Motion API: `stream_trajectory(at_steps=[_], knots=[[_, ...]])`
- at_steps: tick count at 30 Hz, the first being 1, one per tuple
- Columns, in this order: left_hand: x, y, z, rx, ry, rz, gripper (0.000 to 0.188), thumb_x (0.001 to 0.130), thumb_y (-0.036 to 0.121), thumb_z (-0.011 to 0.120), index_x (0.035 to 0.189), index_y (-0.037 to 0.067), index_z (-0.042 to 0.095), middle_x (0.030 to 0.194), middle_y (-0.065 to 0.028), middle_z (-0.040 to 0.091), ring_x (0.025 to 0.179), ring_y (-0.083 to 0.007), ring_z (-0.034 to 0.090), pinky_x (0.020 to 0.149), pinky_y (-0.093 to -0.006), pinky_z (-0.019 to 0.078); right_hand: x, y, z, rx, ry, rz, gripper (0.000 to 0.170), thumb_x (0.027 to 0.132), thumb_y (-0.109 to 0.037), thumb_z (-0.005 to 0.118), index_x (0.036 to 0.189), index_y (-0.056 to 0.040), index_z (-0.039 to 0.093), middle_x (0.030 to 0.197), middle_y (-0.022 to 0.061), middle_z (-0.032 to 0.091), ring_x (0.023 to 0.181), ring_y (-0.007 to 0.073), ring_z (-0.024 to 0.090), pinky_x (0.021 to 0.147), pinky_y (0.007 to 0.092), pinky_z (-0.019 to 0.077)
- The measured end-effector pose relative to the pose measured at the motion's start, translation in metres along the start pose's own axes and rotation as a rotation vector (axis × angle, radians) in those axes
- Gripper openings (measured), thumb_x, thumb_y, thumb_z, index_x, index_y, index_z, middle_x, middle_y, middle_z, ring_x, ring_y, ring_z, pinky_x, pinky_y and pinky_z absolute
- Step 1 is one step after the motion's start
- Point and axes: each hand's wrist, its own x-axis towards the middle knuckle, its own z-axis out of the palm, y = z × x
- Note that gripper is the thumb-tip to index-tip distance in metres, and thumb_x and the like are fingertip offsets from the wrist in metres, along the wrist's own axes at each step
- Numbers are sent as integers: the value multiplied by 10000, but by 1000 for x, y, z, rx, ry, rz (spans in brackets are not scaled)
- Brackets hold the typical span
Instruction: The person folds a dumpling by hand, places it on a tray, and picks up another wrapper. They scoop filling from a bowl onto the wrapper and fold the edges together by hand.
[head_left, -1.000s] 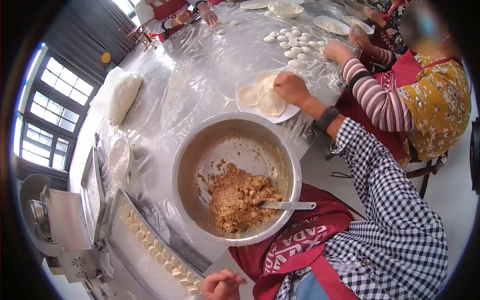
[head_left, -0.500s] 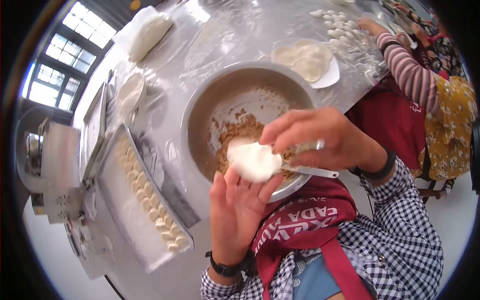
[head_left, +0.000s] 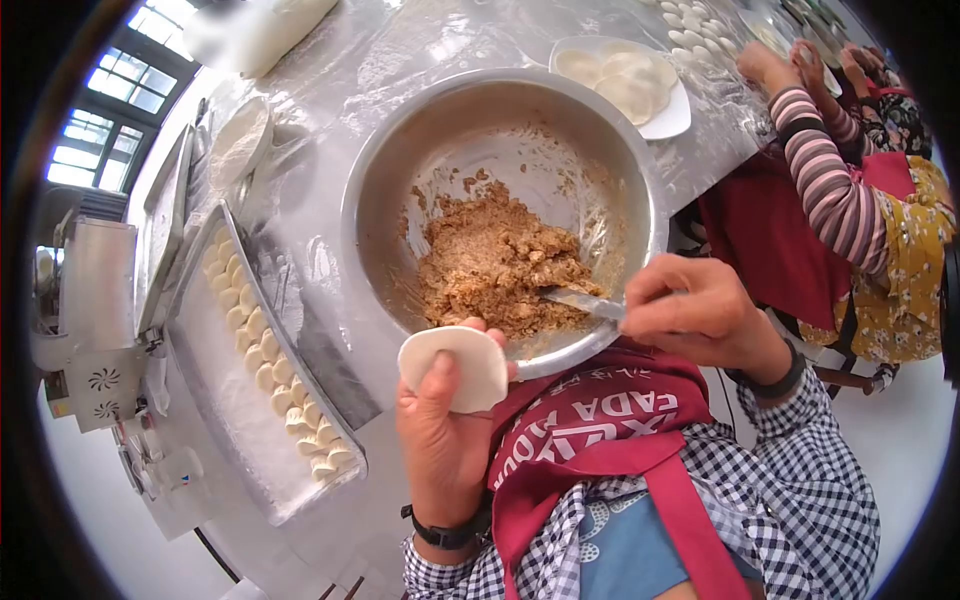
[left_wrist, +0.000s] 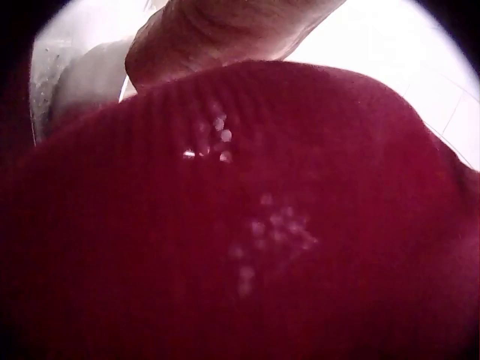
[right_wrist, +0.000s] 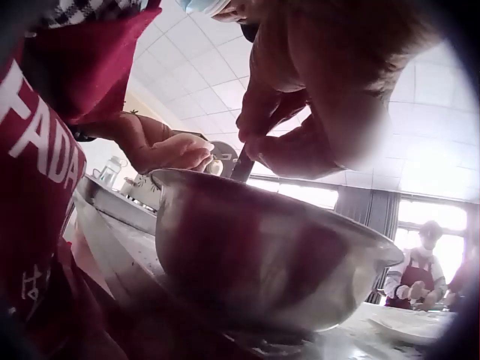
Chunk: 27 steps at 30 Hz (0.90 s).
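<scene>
A round white dough wrapper (head_left: 468, 368) lies in my left hand (head_left: 441, 440), thumb over its face and fingers behind it, beside the bowl's near rim. My right hand (head_left: 700, 312) pinches the handle of a metal utensil (head_left: 585, 302), whose far end is in the brown filling (head_left: 490, 262). The filling sits in a large steel bowl (head_left: 352, 225). In the right wrist view the right hand (right_wrist: 322, 97) grips the dark handle above the bowl (right_wrist: 262, 255). The left wrist view shows mostly red apron (left_wrist: 240, 210) and part of the left hand (left_wrist: 217, 37).
A tray (head_left: 235, 400) with rows of shaped dumplings stands to the left, near a bowl of flour (head_left: 240, 145). Stacked wrappers lie on a white plate (head_left: 672, 118) beyond the bowl. Another person's striped sleeve (head_left: 820, 180) is at the right, near several dough pieces (head_left: 695, 30).
The right hand came back from the plate, was at the wrapper with the left hand, and now pinches the utensil. The left hand rose into view and now holds the wrapper.
</scene>
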Motion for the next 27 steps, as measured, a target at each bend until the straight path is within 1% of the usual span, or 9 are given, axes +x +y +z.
stream_trajectory(at_steps=[3,5,8,10,11,13,16,19,27], knots=[[-12,2,-2,25,81,70,288,852,121,578,1104,16,486,1111,-118,543,1021,-246,556,768,-365,541,17,5,2,119,40,39,165,698,-3,674,853,-35,628,811,81,573,716,203,585,604,280,463],[-19,3,-4,-16,160,99,270,831,96,587,1053,-41,518,1062,-162,568,986,-270,567,783,-403,516,27,10,3,124,35,67,148,701,-9,667,840,-34,623,805,79,579,715,213,586,602,288,461],[-26,1,-17,40,198,155,277,817,101,609,1045,-36,531,1047,-145,581,971,-250,570,769,-377,511,37,13,6,-27,-21,-47,144,697,-6,659,831,-35,617,818,85,587,724,227,590,613,307,466],[-28,-1,-23,85,259,128,261,821,138,622,1042,46,517,1017,-104,573,911,-223,568,708,-364,499,40,12,6,-108,-79,-74,146,688,-5,656,825,-28,611,814,93,600,720,240,596,620,320,473],[-30,-2,-28,85,261,127,261,821,138,622,1042,46,517,1017,-104,573,911,-223,568,708,-364,499,41,9,4,-106,-80,-73,146,688,-5,656,825,-28,611,814,93,600,720,240,596,620,320,473],[-29,-3,-33,60,106,33,247,811,129,629,1017,47,518,937,-82,567,825,-197,554,672,-339,487,41,1,-6,37,40,22,141,687,1,650,820,-18,608,787,95,606,708,234,603,620,307,476],[-27,-6,-32,47,68,-51,237,806,121,631,1004,48,522,887,-69,552,769,-180,533,654,-325,480,35,-3,-16,-46,120,77,128,695,4,643,816,-13,606,768,96,611,701,230,610,619,290,477],[-25,-11,-30,59,159,-56,219,811,119,624,996,51,529,893,-71,563,793,-186,557,660,-326,493,27,-3,-20,-58,69,105,114,704,14,637,811,-11,607,768,96,612,700,222,611,616,280,475],[-20,-12,-31,28,142,-74,202,819,120,616,989,46,535,878,-70,577,848,-201,588,704,-344,514,14,5,-12,91,50,124,100,717,5,648,808,-2,608,767,100,620,696,215,614,618,279,474]])
